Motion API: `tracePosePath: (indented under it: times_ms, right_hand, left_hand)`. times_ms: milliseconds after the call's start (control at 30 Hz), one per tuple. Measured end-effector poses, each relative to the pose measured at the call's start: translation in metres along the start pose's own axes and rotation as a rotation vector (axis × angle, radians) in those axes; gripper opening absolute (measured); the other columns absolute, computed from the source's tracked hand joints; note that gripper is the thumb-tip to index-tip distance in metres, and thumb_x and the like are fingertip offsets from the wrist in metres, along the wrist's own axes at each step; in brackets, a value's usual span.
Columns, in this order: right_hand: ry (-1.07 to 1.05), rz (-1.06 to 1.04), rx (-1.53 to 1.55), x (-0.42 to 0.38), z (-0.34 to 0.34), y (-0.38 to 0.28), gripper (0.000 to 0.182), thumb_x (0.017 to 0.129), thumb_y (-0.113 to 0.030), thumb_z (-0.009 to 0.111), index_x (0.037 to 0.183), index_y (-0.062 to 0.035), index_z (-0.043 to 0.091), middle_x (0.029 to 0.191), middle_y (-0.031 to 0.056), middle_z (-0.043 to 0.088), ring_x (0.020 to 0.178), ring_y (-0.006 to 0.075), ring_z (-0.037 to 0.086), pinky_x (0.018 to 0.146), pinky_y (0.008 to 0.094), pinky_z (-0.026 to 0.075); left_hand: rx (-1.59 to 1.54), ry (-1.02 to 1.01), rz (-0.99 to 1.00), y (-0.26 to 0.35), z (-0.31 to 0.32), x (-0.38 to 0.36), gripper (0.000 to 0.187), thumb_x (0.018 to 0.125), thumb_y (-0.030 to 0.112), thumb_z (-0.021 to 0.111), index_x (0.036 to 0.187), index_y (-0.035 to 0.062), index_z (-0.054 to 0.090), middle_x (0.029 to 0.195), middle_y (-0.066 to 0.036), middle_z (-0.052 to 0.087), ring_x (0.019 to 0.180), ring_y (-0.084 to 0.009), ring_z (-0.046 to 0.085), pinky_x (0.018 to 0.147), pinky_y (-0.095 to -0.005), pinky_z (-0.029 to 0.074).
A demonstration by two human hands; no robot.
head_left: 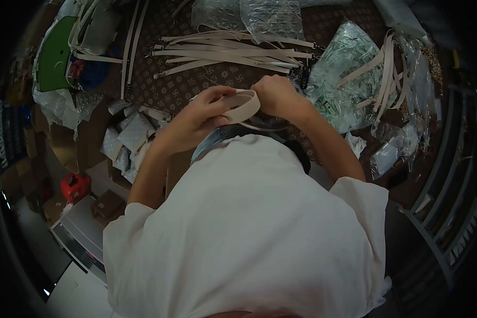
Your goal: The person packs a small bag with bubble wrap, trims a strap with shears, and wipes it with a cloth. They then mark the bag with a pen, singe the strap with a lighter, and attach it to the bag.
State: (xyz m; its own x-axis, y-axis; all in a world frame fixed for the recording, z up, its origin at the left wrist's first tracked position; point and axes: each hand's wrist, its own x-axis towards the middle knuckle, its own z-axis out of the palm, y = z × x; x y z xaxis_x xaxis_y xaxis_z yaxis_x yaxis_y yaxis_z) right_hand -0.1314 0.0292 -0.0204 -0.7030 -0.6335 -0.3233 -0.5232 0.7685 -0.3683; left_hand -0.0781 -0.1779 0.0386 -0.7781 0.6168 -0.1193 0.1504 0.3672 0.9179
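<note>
A cream strap (245, 110) is curled into a loop close in front of my body. My left hand (213, 107) grips the left side of this loop between thumb and fingers. My right hand (276, 95) is closed at the loop's right side, its fingers folded over the strap and mostly hidden from above. Beyond the hands, several similar cream straps (217, 52) with metal clips at their ends lie in a loose pile on the brown patterned cloth (143, 79).
A clear plastic bag (344, 69) of small pale packets stands at the right, beside more hanging straps (389, 79). Bubble-wrapped packs (130, 139) sit at the left below the table edge. A green panel (57, 55) is at the far left; a red container (75, 186) stands lower down.
</note>
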Motion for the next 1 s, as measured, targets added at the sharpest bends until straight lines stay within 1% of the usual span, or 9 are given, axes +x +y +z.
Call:
tracePosePath:
  times_ms: [100,233,333,533,633,700,800,933,1000]
  right_hand:
    - [0.011,-0.02,-0.035,-0.002,0.004,0.0,0.012,0.065,-0.007,0.058,0.072,-0.0036,0.067,0.075,0.0154,0.064,0.074,0.0308,0.064,0.065,0.0373,0.052]
    - [0.162,0.023,0.065,-0.002,0.017,0.01,0.012,0.064,-0.009,0.06,0.075,-0.0073,0.064,0.072,0.0132,0.062,0.071,0.0317,0.061,0.063,0.0399,0.05]
    - [0.227,0.085,0.157,-0.004,0.018,0.012,0.011,0.064,-0.01,0.06,0.074,-0.0073,0.063,0.071,0.0122,0.062,0.072,0.0308,0.061,0.063,0.0398,0.05]
    - [0.263,0.183,0.129,-0.001,0.023,0.006,0.01,0.063,-0.009,0.059,0.072,-0.0065,0.063,0.07,0.0117,0.062,0.072,0.0303,0.061,0.063,0.0402,0.049]
    - [0.224,0.136,0.109,-0.005,0.024,0.005,0.01,0.063,-0.01,0.059,0.071,-0.0068,0.063,0.069,0.0118,0.061,0.071,0.0305,0.061,0.064,0.0405,0.049]
    - [0.236,0.112,0.125,-0.007,0.026,0.008,0.01,0.063,-0.01,0.059,0.071,-0.0069,0.064,0.069,0.012,0.061,0.071,0.0308,0.061,0.063,0.0406,0.049]
    - [0.282,0.093,0.199,-0.008,0.028,0.011,0.009,0.062,-0.01,0.058,0.07,-0.0073,0.063,0.069,0.0127,0.061,0.07,0.0316,0.061,0.063,0.0411,0.049]
    - [0.236,0.113,0.15,-0.008,0.028,0.004,0.01,0.062,-0.009,0.057,0.07,-0.0069,0.063,0.069,0.0134,0.061,0.07,0.0321,0.06,0.064,0.0413,0.049]
    - [0.238,0.117,0.141,-0.008,0.028,0.003,0.01,0.062,-0.009,0.057,0.07,-0.0068,0.063,0.069,0.0135,0.061,0.07,0.032,0.06,0.064,0.0415,0.049]
  left_hand:
    - [0.329,-0.091,0.06,-0.004,0.016,0.001,0.008,0.083,0.009,0.056,0.085,0.0018,0.054,0.123,-0.016,0.045,0.11,-0.0313,0.045,0.089,-0.037,0.04]
    - [0.465,-0.098,0.039,0.001,0.025,0.013,0.01,0.082,0.01,0.056,0.082,0.0013,0.051,0.12,-0.017,0.048,0.105,-0.0334,0.046,0.085,-0.0398,0.041]
    - [0.522,-0.231,-0.082,0.001,0.027,0.015,0.014,0.082,0.016,0.057,0.086,0.0032,0.055,0.11,-0.017,0.053,0.095,-0.0325,0.05,0.081,-0.0371,0.042]
    - [0.621,-0.148,0.21,0.004,0.032,0.007,0.014,0.084,0.017,0.053,0.086,0.003,0.054,0.099,-0.013,0.055,0.089,-0.0308,0.05,0.078,-0.0382,0.04]
    - [0.499,-0.217,0.021,0.007,0.026,0.021,0.013,0.084,0.013,0.054,0.083,0.0012,0.05,0.103,-0.016,0.055,0.092,-0.0317,0.05,0.08,-0.0372,0.043]
    - [0.354,-0.241,-0.274,0.006,0.021,0.033,0.015,0.086,0.015,0.051,0.079,0.0015,0.05,0.087,-0.015,0.057,0.081,-0.0311,0.054,0.073,-0.0382,0.045]
    - [0.427,-0.155,-0.36,0.005,0.016,0.032,0.018,0.087,0.017,0.049,0.077,0.0029,0.051,0.074,-0.014,0.056,0.071,-0.0317,0.054,0.066,-0.0388,0.045]
    - [0.768,-0.141,-0.176,-0.006,0.037,0.028,0.013,0.082,0.015,0.051,0.077,0.0039,0.054,0.072,-0.013,0.056,0.071,-0.0322,0.055,0.064,-0.0394,0.046]
    - [1.007,-0.299,-0.075,-0.006,0.059,0.037,0.01,0.076,0.011,0.052,0.08,0.0036,0.057,0.072,-0.011,0.058,0.073,-0.0305,0.056,0.064,-0.0394,0.046]
